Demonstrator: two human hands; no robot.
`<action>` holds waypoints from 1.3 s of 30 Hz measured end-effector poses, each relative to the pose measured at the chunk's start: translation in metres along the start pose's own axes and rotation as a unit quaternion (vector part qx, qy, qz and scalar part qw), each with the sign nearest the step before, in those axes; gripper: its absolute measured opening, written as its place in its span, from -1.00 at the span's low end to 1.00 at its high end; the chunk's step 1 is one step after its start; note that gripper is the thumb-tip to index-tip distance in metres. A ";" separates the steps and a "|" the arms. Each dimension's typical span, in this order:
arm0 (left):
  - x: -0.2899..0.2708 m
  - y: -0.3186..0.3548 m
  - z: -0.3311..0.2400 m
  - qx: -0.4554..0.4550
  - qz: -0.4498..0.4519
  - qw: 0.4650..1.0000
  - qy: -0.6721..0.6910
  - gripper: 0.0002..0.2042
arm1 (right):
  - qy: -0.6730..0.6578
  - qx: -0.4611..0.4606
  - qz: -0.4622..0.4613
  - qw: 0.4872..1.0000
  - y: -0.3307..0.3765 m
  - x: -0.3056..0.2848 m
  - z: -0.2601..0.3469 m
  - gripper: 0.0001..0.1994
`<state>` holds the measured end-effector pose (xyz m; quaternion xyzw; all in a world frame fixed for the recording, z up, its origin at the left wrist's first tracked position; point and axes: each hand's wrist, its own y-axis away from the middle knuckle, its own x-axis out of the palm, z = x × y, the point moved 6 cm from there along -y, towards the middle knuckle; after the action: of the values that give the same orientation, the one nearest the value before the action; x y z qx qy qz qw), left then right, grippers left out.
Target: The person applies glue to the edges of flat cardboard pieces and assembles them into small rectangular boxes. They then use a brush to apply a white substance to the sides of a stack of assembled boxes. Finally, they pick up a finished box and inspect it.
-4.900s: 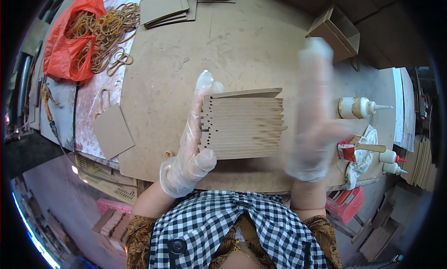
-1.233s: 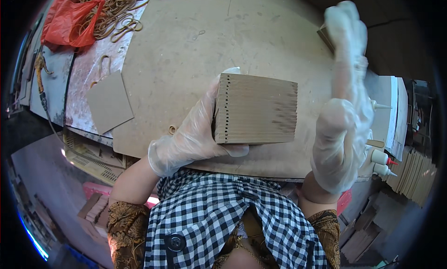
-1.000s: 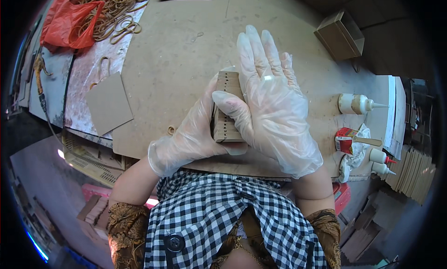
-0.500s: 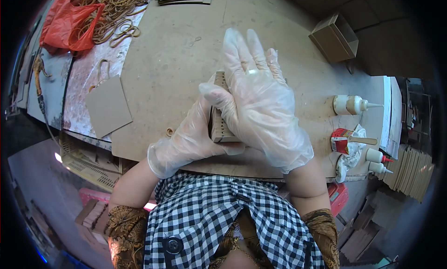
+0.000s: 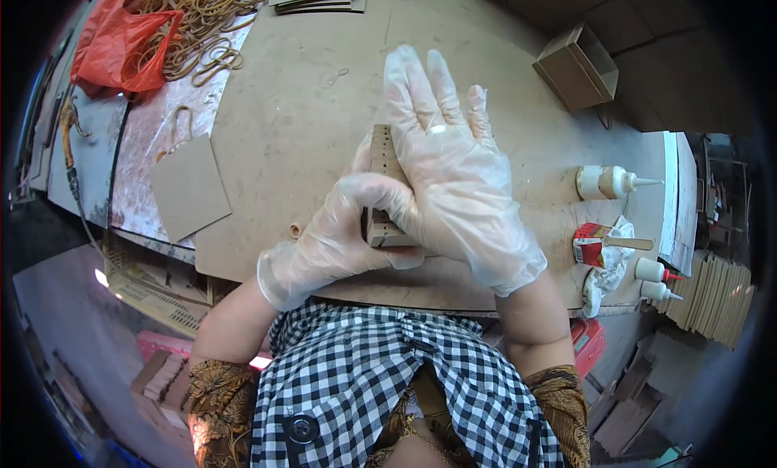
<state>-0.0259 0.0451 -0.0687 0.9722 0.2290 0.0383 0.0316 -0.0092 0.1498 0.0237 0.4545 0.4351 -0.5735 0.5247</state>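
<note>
Between my gloved hands stands a narrow brown box-like piece point(image 5: 382, 144) with a row of small dark holes along its upward edge. My left hand point(image 5: 340, 225) is closed round its left side and near end, with fingers partly hidden. My right hand point(image 5: 453, 176) lies flat against its right side, fingers stretched away from me, a ring showing through the thin clear glove. A gloved thumb crosses the holed edge; most of the piece's right face is hidden under my right hand.
Left on the table are a flat brown board point(image 5: 190, 186), rubber bands point(image 5: 212, 19) and a red plastic bag point(image 5: 121, 51). To the right stand an open box point(image 5: 576, 67), a large glue bottle point(image 5: 603, 182), a red carton point(image 5: 589, 245), a white cloth point(image 5: 607, 278) and small bottles point(image 5: 650, 270).
The thumb across the holed edge has shifted nearer to me and now curves down onto the piece. My right fingers are spread slightly wider. The piece has hardly moved.
</note>
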 end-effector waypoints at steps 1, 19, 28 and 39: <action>-0.001 -0.001 0.001 0.023 -0.006 1.000 0.001 -0.29 | 0.009 -0.007 -0.034 0.999 0.000 0.000 0.000 -0.06; -0.003 -0.002 -0.002 0.000 0.012 1.000 0.011 0.17 | -0.024 -0.031 -0.108 0.993 -0.001 -0.009 -0.011 -0.13; -0.004 -0.001 -0.011 -0.013 -0.005 1.000 -0.006 0.05 | 0.083 -0.046 -0.063 0.994 0.002 -0.012 0.000 -0.35; -0.008 -0.002 -0.001 0.063 -0.020 0.995 -0.077 0.23 | -0.066 -0.023 -0.102 0.992 0.005 -0.048 -0.030 -0.44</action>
<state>-0.0342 0.0432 -0.0682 0.9675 0.2473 -0.0516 -0.0118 -0.0005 0.1890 0.0647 0.3572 0.4564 -0.6425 0.5012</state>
